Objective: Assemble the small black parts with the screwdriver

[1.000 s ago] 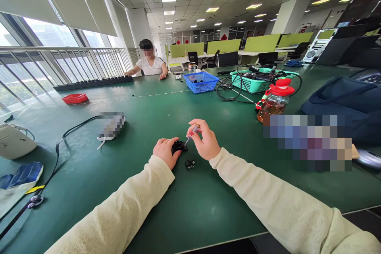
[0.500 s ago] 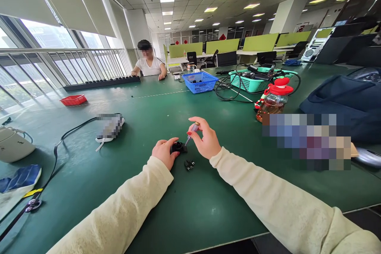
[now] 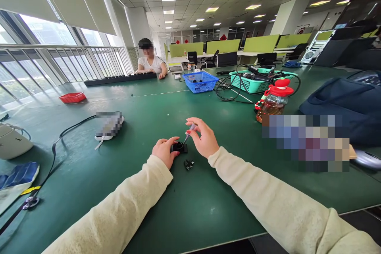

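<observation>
My left hand [image 3: 163, 152] rests on the green table with its thumb and fingers closed around a small black plastic housing [image 3: 182, 149]. In my right hand [image 3: 206, 139] is a slim screwdriver [image 3: 193, 127] with a pale purple handle, pinched between thumb and fingers. The screwdriver slants down to the left, and its tip meets the right part of the housing; the exact contact point is too small to make out. Just in front of the housing lies a loose black piece [image 3: 188, 164] with bright metal prongs.
Across the table [image 3: 143, 115] a person [image 3: 150, 61] sits behind a long black strip [image 3: 122, 78]. A blue basket [image 3: 201, 83], a green basket of cables [image 3: 253, 83] and a red-lidded jar [image 3: 274, 101] stand ahead. Leftward are a red tray [image 3: 73, 98] and a corded device [image 3: 109, 126].
My right hand has shifted slightly left with the screwdriver, while my left hand stays on the housing. Across the table, the long black strip has moved to the right.
</observation>
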The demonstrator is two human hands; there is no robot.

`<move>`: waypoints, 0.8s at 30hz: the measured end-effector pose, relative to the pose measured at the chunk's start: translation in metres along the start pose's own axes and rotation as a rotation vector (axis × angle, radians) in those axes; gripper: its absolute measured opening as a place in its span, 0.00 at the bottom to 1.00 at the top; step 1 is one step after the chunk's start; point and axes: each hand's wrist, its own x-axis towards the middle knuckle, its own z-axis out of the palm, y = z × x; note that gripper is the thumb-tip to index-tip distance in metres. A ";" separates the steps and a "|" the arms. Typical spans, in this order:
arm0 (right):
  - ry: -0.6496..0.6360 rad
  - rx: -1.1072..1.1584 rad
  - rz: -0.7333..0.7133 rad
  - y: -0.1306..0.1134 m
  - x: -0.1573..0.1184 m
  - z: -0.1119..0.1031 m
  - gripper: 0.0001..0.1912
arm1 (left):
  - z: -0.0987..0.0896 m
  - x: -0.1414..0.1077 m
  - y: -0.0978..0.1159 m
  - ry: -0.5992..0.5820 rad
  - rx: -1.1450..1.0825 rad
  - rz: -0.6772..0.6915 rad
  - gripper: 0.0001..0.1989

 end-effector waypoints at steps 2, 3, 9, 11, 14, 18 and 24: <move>-0.026 0.006 0.013 0.001 0.001 -0.001 0.17 | 0.000 0.000 -0.001 0.002 0.002 -0.004 0.27; -0.044 0.016 0.018 0.001 0.002 -0.001 0.18 | 0.001 0.001 -0.002 0.004 0.002 -0.005 0.27; 0.038 0.047 0.008 -0.001 0.002 -0.008 0.18 | -0.001 0.002 -0.009 -0.014 -0.010 -0.025 0.29; 0.096 0.073 -0.038 -0.006 0.001 -0.009 0.17 | -0.002 0.001 -0.009 -0.022 -0.012 -0.029 0.29; 0.067 0.085 -0.145 -0.015 -0.002 -0.007 0.17 | -0.002 0.000 -0.008 -0.019 -0.008 -0.019 0.29; -0.064 0.016 -0.210 -0.019 -0.005 0.000 0.18 | -0.001 0.000 -0.008 -0.012 0.013 -0.015 0.29; -0.094 -0.031 -0.144 -0.015 -0.006 0.004 0.17 | -0.001 0.001 -0.009 0.005 0.027 0.001 0.28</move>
